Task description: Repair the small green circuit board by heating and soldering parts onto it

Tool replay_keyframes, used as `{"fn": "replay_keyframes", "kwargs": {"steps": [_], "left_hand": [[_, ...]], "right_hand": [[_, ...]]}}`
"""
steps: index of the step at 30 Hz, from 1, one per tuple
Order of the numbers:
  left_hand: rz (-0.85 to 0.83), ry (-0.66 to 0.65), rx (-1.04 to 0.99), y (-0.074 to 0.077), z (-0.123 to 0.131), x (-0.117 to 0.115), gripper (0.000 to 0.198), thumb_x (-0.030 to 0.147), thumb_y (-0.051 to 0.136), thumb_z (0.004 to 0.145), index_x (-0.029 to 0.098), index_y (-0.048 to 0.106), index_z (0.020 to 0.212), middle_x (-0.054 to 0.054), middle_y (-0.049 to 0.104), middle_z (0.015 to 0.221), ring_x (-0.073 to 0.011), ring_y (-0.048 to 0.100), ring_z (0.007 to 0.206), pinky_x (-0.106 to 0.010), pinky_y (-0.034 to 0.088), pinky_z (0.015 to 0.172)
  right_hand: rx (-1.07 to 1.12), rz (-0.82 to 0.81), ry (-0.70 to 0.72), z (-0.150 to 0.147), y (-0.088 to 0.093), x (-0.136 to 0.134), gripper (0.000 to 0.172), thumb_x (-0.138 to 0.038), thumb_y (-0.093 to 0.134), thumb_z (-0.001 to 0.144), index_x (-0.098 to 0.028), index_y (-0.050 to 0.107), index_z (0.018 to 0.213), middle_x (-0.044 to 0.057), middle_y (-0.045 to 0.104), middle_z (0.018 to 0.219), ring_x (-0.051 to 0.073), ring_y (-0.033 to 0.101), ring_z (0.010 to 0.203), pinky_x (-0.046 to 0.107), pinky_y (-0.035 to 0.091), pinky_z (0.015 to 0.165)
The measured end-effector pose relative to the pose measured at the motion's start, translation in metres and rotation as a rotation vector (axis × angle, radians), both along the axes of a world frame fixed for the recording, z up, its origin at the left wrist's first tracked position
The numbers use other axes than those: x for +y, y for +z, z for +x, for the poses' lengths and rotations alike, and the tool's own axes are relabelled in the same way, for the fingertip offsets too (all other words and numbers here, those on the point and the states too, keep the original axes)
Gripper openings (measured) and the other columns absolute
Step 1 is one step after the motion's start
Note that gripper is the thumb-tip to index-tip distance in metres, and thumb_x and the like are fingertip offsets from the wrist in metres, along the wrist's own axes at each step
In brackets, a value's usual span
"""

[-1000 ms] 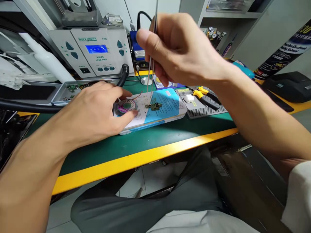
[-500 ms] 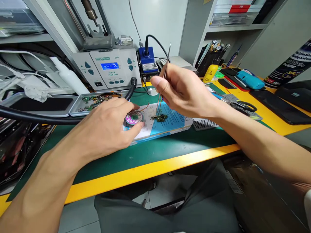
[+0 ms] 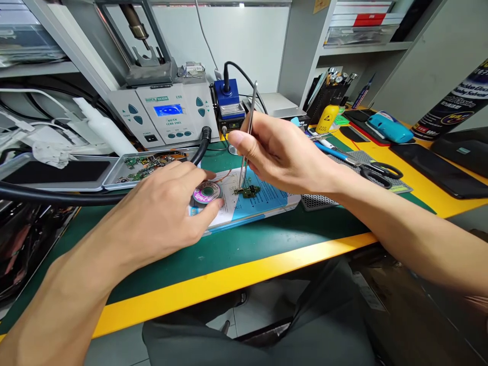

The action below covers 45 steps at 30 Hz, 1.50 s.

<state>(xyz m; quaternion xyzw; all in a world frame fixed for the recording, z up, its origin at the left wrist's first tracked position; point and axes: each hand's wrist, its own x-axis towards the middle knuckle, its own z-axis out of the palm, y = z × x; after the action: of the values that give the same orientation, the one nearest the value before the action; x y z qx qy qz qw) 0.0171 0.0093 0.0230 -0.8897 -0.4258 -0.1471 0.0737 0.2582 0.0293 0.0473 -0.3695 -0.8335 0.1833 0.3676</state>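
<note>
My left hand [image 3: 163, 208] curls round a small spool of desoldering braid [image 3: 207, 192] with a pink-purple label, thumb on its near side and fingers on its far side. A thin copper-coloured strand [image 3: 224, 176] trails from behind the spool. Between the thumb and fingers of my right hand [image 3: 282, 152] is a pair of metal tweezers [image 3: 249, 119], pointing down. Their tips are at the left part of a small green circuit board [image 3: 249, 191]; whether they grip it I cannot tell. Board and spool rest on a blue-and-white box [image 3: 263, 208].
Behind stand a hot-air station [image 3: 168, 114] and a blue soldering iron stand [image 3: 227, 99]. A tray of circuit boards [image 3: 143, 165] and a thick black hose [image 3: 57, 195] lie left. Scissors [image 3: 381, 170], a yellow bottle [image 3: 328, 118] and a black spray can [image 3: 452, 104] are right.
The tweezer tips have shifted left along the circuit board, and their two arms look closer together. My left hand stays at the spool. The whole view has tilted slightly.
</note>
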Motion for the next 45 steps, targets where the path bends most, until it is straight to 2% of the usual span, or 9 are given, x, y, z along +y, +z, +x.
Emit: {"fn": "replay_keyframes", "kwargs": {"steps": [7, 16, 25, 32, 36, 45], "left_hand": [[0.01, -0.005, -0.012, 0.0006, 0.0021, -0.0026, 0.023, 0.037, 0.05, 0.101, 0.024, 0.061, 0.116, -0.011, 0.068, 0.104, -0.0338, 0.067, 0.103, -0.056, 0.056, 0.091], [0.007, 0.02, -0.002, 0.0008, 0.0025, -0.0035, 0.029, 0.038, 0.047, 0.102, 0.022, 0.064, 0.119, -0.01, 0.068, 0.105, -0.0335, 0.067, 0.105, -0.055, 0.057, 0.093], [0.006, 0.028, 0.001, 0.0002, 0.0034, -0.0028, 0.028, 0.04, 0.046, 0.102, 0.023, 0.064, 0.116, -0.01, 0.068, 0.104, -0.0345, 0.068, 0.106, -0.056, 0.058, 0.092], [-0.005, 0.025, -0.038, -0.0008, 0.0033, -0.0017, 0.033, 0.043, 0.049, 0.099, 0.022, 0.067, 0.116, -0.011, 0.069, 0.103, -0.0365, 0.068, 0.104, -0.058, 0.058, 0.091], [-0.004, 0.024, -0.07, -0.0019, 0.0031, 0.0, 0.031, 0.045, 0.056, 0.095, 0.023, 0.069, 0.111, -0.011, 0.069, 0.099, -0.0383, 0.069, 0.1, -0.059, 0.058, 0.09], [-0.001, 0.026, -0.062, -0.0014, 0.0028, -0.0013, 0.033, 0.044, 0.056, 0.096, 0.021, 0.07, 0.116, -0.011, 0.071, 0.104, -0.0377, 0.069, 0.101, -0.061, 0.058, 0.094]], "right_hand": [[-0.006, 0.022, 0.022, -0.0006, -0.0022, 0.0026, 0.039, -0.046, 0.043, 0.112, -0.03, 0.031, 0.078, -0.006, 0.032, 0.07, 0.014, 0.031, 0.061, 0.028, 0.03, 0.056], [-0.001, 0.005, 0.007, 0.0, -0.0007, 0.0025, 0.039, -0.049, 0.052, 0.108, -0.028, 0.037, 0.079, -0.005, 0.035, 0.07, 0.016, 0.041, 0.067, 0.031, 0.038, 0.065], [-0.051, 0.055, 0.016, -0.0017, 0.0, 0.0023, 0.044, -0.05, 0.048, 0.11, -0.028, 0.029, 0.076, -0.005, 0.034, 0.07, 0.015, 0.036, 0.067, 0.031, 0.038, 0.065], [-0.096, 0.094, 0.002, -0.0018, -0.0006, 0.0034, 0.04, -0.048, 0.043, 0.112, -0.028, 0.033, 0.079, -0.005, 0.034, 0.07, 0.015, 0.046, 0.07, 0.032, 0.047, 0.073], [-0.111, 0.142, 0.017, -0.0022, -0.0019, 0.005, 0.038, -0.048, 0.043, 0.113, -0.027, 0.035, 0.083, -0.007, 0.034, 0.07, 0.014, 0.039, 0.066, 0.032, 0.045, 0.073], [-0.133, 0.149, -0.037, -0.0045, -0.0005, 0.0036, 0.04, -0.037, 0.05, 0.112, -0.028, 0.031, 0.078, -0.007, 0.032, 0.069, 0.012, 0.03, 0.061, 0.027, 0.036, 0.056]]}}
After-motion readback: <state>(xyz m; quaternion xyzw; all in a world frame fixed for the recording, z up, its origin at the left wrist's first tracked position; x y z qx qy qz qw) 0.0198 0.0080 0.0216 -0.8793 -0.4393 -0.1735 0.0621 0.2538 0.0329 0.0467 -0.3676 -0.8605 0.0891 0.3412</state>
